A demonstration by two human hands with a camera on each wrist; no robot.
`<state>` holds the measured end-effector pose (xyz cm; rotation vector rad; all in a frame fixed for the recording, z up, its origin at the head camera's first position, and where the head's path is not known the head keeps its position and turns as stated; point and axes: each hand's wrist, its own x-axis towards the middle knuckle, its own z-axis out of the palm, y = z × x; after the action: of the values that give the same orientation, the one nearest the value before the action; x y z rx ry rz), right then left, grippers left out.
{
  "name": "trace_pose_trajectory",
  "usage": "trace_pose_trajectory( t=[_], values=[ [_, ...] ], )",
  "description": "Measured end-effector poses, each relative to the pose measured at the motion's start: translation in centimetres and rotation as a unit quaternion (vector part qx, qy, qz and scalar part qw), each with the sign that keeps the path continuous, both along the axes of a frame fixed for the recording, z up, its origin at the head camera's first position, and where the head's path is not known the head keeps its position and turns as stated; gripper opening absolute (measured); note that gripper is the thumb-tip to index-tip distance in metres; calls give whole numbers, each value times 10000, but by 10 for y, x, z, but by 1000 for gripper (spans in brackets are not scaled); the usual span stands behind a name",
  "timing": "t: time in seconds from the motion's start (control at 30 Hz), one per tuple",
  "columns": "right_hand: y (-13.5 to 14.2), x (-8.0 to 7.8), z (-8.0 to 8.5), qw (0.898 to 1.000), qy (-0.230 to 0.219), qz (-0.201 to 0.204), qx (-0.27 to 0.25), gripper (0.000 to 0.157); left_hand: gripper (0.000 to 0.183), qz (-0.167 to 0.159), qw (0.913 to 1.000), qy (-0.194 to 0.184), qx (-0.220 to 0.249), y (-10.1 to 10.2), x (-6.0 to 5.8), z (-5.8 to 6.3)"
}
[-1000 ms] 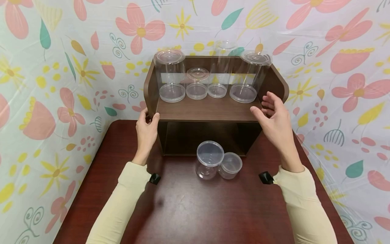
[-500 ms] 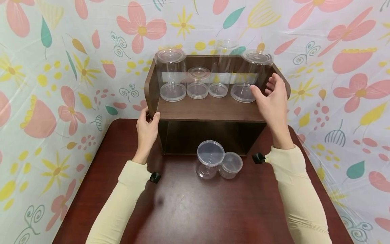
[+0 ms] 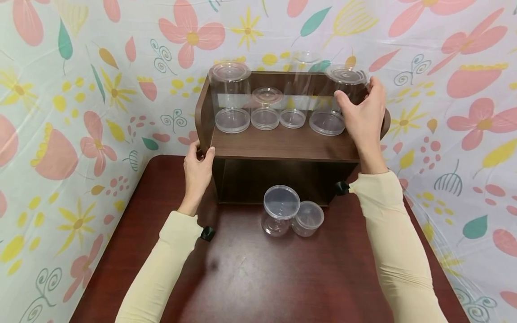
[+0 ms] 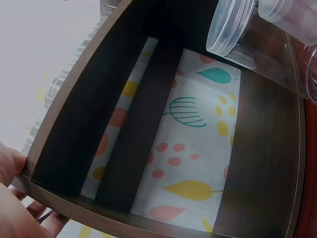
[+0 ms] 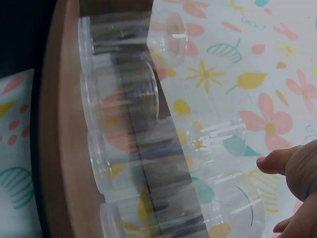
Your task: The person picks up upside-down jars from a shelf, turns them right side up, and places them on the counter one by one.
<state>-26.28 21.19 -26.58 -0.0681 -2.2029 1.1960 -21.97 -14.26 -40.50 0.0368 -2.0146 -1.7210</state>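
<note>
My left hand (image 3: 199, 168) holds the left side of a dark brown two-level shelf (image 3: 278, 146) near its upper board's front corner; the left wrist view shows fingers under that edge. Several clear plastic jars stand in a row on the upper board, screw lids down: a wide tall jar (image 3: 231, 94), a short jar (image 3: 265, 114), a slim tall jar (image 3: 296, 92) and another wide tall jar (image 3: 328, 105) at the right. Around this last jar's upper right side my right hand (image 3: 365, 119) is spread, thumb in front. Its thumb (image 5: 277, 162) shows apart from the jars in the right wrist view.
On the reddish-brown table (image 3: 242, 278), before the shelf's lower compartment (image 3: 262, 179), stand a clear jar with a wide frosted lid (image 3: 281, 202) and a low lidded tub (image 3: 308, 217), side by side. A flower-printed cloth (image 3: 444, 134) hangs close behind and beside the table.
My right hand has moved up and inward from the shelf's right side to the rightmost jar's upper part. The left hand keeps its hold on the shelf. The view has shifted slightly.
</note>
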Motion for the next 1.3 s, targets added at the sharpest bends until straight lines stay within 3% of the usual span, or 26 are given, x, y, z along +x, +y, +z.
trace_pose_trajectory(
  t=[0.4,0.63,0.77,1.0,1.3],
  values=[
    [2,-37,15,9983,-509,-101,263,98,38,57,9998,-69,156,3,-2,1],
    [0,-50,17,9960,-688,-140,561,101,35,16,9998,-43,184,11,17,27],
    [-1,-54,17,9942,-632,-100,862,96,33,57,9999,-63,150,12,22,33],
    [-2,-57,16,9898,-759,-147,1195,88,33,49,9999,-56,137,11,21,30],
    [-2,-56,17,9883,-789,-211,1285,88,38,71,9999,18,138,2,-2,-2]
  ],
)
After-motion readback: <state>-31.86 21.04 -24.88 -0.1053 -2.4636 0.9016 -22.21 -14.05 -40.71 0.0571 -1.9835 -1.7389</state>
